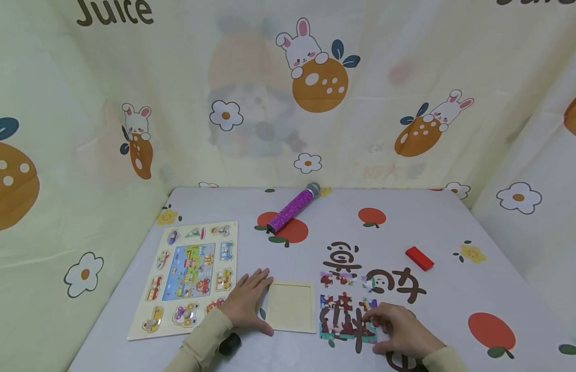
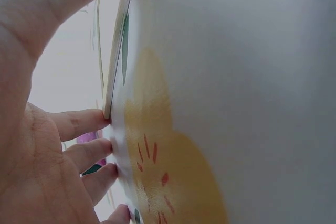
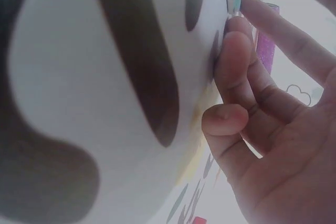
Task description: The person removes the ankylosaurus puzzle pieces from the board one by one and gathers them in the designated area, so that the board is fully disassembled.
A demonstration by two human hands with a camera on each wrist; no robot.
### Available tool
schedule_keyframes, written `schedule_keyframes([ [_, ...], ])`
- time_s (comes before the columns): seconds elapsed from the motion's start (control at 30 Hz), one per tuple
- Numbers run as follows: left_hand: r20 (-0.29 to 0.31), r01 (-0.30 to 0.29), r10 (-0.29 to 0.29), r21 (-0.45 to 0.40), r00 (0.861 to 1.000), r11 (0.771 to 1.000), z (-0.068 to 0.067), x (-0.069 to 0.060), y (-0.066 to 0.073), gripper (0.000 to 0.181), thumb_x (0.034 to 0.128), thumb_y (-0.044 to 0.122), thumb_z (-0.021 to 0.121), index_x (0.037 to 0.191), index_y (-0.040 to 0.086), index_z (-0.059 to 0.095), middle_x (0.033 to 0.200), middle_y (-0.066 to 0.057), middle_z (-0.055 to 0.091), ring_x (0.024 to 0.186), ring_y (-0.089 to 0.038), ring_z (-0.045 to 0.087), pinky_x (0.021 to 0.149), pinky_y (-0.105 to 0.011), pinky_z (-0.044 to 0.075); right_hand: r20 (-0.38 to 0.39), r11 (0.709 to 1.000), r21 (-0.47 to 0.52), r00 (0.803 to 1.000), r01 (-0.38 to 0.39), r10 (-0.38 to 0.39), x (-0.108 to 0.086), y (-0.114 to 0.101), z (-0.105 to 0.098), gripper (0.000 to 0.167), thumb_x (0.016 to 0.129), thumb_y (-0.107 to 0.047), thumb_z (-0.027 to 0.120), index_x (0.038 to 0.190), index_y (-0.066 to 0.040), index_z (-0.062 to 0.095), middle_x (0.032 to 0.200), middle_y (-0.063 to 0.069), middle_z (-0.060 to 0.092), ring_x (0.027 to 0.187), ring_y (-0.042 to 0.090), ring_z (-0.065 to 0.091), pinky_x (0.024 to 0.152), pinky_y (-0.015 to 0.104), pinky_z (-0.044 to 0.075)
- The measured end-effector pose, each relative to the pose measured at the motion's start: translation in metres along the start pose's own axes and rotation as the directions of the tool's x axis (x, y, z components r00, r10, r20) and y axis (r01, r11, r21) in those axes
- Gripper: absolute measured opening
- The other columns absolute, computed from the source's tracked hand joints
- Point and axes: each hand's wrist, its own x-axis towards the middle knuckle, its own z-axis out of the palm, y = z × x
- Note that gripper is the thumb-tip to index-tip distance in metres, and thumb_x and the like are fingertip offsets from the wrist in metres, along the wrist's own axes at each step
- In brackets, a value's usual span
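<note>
A shallow square wooden puzzle tray (image 1: 291,306) lies on the table in front of the person. My left hand (image 1: 247,305) rests at its left edge with fingers spread; in the left wrist view a fingertip (image 2: 100,119) touches the rim. Right of the tray, jigsaw pieces (image 1: 346,328) lie face up in small groups with gaps between them. At their right edge is my right hand (image 1: 402,330), its index finger (image 3: 283,38) reaching out to a teal-edged piece. The thumb stands apart from the index finger, and the other fingers are bent in. Dark print beneath partly confuses the piece outlines.
A wooden peg-puzzle board (image 1: 176,320) with vehicle pictures lies at the left. A purple glitter microphone (image 1: 291,211) lies at the back, and a red block (image 1: 419,258) at the right. A black object (image 1: 229,344) sits by the left wrist. Printed curtains enclose the table.
</note>
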Motion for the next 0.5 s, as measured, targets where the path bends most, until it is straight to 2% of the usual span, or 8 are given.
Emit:
schedule_keyframes([
  [0.1, 0.0, 0.0, 0.0, -0.004, 1.0, 1.0, 0.0, 0.0, 0.0, 0.118, 0.0538, 0.059, 0.086, 0.147, 0.006, 0.037, 0.158, -0.012, 0.024, 0.146, -0.031, 0.018, 0.121, -0.051, 0.014, 0.013, 0.999, -0.026, 1.0, -0.018, 0.018, 0.001, -0.001, -0.001, 0.047, 0.066, -0.034, 0.088, 0.104, -0.015, 0.069, 0.079, -0.009, 0.055, 0.068, 0.004, 0.045, 0.055, 0.019, 0.041],
  [0.17, 0.007, 0.005, -0.005, 0.002, 1.0, 1.0, 0.001, 0.0, -0.001, 0.118, 0.0538, 0.061, 0.085, 0.147, 0.006, 0.036, 0.158, -0.012, 0.024, 0.146, -0.03, 0.018, 0.12, -0.051, 0.014, -0.014, 0.998, -0.054, 0.999, -0.031, 0.031, 0.002, -0.003, -0.002, 0.048, 0.068, -0.038, 0.086, 0.106, -0.014, 0.069, 0.082, -0.008, 0.056, 0.071, 0.005, 0.047, 0.057, 0.02, 0.044],
  [0.27, 0.018, 0.024, -0.025, 0.013, 1.0, 1.0, 0.001, 0.002, 0.0, 0.12, 0.0556, 0.065, 0.082, 0.148, 0.006, 0.033, 0.158, -0.011, 0.024, 0.147, -0.029, 0.019, 0.121, -0.05, 0.014, -0.135, 0.989, -0.138, 0.991, -0.045, 0.026, 0.005, -0.005, -0.004, 0.05, 0.071, -0.043, 0.082, 0.11, -0.014, 0.069, 0.096, -0.003, 0.06, 0.083, 0.011, 0.054, 0.071, 0.031, 0.054],
  [0.33, 0.011, 0.044, -0.045, 0.023, 0.999, 0.999, 0.0, 0.003, 0.002, 0.119, 0.06, 0.068, 0.077, 0.149, 0.005, 0.03, 0.158, -0.012, 0.023, 0.147, -0.03, 0.018, 0.12, -0.05, 0.015, -0.243, 0.972, -0.232, 0.97, -0.043, -0.015, 0.008, -0.005, -0.006, 0.052, 0.074, -0.043, 0.079, 0.115, -0.014, 0.068, 0.107, 0.002, 0.061, 0.095, 0.019, 0.056, 0.082, 0.044, 0.055],
  [0.4, -0.036, 0.056, -0.054, 0.047, 0.998, 0.997, -0.002, 0.006, 0.006, 0.113, 0.0676, 0.069, 0.071, 0.15, 0.003, 0.029, 0.158, -0.015, 0.023, 0.146, -0.032, 0.018, 0.12, -0.051, 0.016, -0.324, 0.94, -0.338, 0.944, -0.051, -0.065, 0.011, -0.002, -0.008, 0.053, 0.078, -0.042, 0.076, 0.12, -0.012, 0.065, 0.12, 0.01, 0.057, 0.107, 0.029, 0.054, 0.092, 0.057, 0.048],
  [0.5, -0.167, 0.049, -0.024, 0.148, 0.986, 0.988, -0.006, 0.013, 0.016, 0.098, 0.0798, 0.066, 0.061, 0.148, 0.002, 0.032, 0.157, -0.018, 0.023, 0.146, -0.035, 0.019, 0.119, -0.054, 0.017, -0.377, 0.875, -0.474, 0.921, -0.102, -0.097, 0.017, 0.006, -0.013, 0.058, 0.085, -0.044, 0.069, 0.131, -0.01, 0.058, 0.137, 0.02, 0.047, 0.125, 0.04, 0.042, 0.102, 0.063, 0.035],
])
